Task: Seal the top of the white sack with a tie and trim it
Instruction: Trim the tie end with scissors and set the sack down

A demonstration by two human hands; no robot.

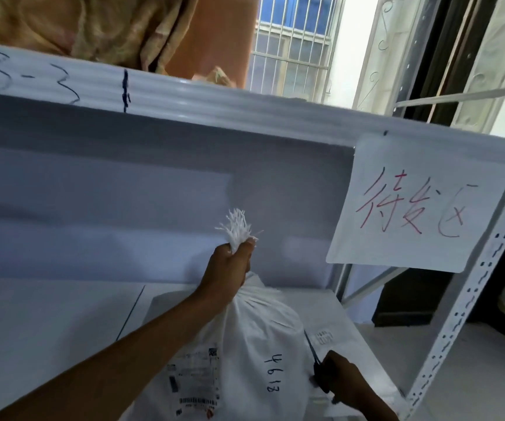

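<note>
The white sack (pixel 260 344) stands on a white shelf, with a shipping label and the handwritten number 4613 on its side. My left hand (pixel 230 268) is clenched around its gathered neck, and a frayed tuft of white fabric (pixel 238 230) sticks up above my fist. To the right of the sack and lower, my right hand (pixel 340 379) grips dark scissors (pixel 313 350) whose blades point up and left along the sack's side. Whether a tie is on the neck is hidden by my fist.
The white shelf board (pixel 47 323) lies under a white upper shelf (pixel 154 95) marked with black pen. A paper sign (pixel 418 202) with red writing hangs at the right. A perforated white upright (pixel 470 296) runs down the right side. Beyond it are a window grille and a curtain.
</note>
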